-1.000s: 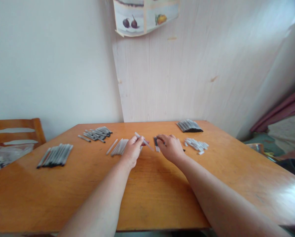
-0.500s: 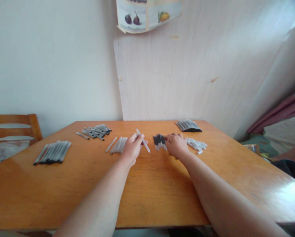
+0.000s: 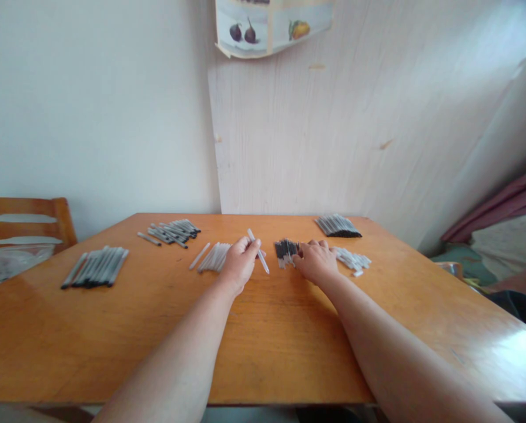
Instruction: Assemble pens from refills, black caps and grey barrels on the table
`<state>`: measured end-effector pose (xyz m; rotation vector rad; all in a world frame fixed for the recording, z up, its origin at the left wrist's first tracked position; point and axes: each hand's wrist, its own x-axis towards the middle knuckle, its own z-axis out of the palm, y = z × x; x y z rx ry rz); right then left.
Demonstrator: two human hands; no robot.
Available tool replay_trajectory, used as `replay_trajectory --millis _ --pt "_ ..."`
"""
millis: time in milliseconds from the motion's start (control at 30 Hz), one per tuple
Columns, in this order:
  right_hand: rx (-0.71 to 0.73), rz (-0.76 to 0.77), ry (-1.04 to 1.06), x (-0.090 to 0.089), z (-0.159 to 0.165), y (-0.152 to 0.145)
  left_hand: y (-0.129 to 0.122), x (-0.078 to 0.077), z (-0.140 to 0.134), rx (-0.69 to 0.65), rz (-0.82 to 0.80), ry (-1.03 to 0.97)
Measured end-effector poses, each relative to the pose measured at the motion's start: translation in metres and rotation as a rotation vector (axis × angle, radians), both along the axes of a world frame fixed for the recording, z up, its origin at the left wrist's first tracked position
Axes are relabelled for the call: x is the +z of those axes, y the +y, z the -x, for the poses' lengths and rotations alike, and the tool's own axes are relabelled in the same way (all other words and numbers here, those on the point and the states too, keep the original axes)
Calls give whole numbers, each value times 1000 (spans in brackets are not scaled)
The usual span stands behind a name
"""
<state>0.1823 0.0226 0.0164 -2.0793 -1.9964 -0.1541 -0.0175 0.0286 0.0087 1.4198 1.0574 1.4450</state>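
Note:
A clear white pen barrel (image 3: 263, 262) slants across the fingers of my left hand (image 3: 240, 261), which is closed round it above the table. Just left of that hand several more barrels (image 3: 214, 257) lie side by side, partly hidden by it. My right hand (image 3: 318, 258) rests at the right edge of a row of dark pen refills (image 3: 284, 251) with pale lower ends. Its thumb and forefinger are pinched at an end refill, and the fingertips are partly hidden. Beyond the right hand lies a small heap of short whitish pieces (image 3: 354, 259).
Pens with black ends lie in a bundle (image 3: 97, 267) at left, a loose heap (image 3: 174, 231) behind it, and another bundle (image 3: 337, 225) at back right. A wooden chair (image 3: 29, 220) with a plastic bag (image 3: 16, 261) stands left of the table (image 3: 280, 352).
My right hand's fingers have shifted slightly nearer along the right edge of the refills. My left hand still holds the barrel. The whole view has shifted a little.

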Motion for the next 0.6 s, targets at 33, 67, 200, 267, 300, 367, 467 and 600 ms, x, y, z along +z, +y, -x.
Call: replay_trajectory --millis 33,67,200,267,300,367,467,600 --pt "3 5 -13 -1 1 0 -1 1 -1 6 -3 14" --pt "8 13 -26 -2 2 1 -2 2 -1 13 -3 27" --pt "22 56 -56 -6 4 2 -3 4 -3 31 -4 73" --pt "23 66 -62 -6 5 2 -3 3 -2 35 -11 88" --pt "25 66 -64 -6 6 2 -3 3 -2 36 -13 93" --pt "29 58 -65 -5 7 1 -2 2 -2 34 -14 99" --pt "23 47 -62 -5 7 2 -1 0 -1 30 -14 97" --pt "9 47 -59 -6 6 3 -1 1 -1 21 -19 87"
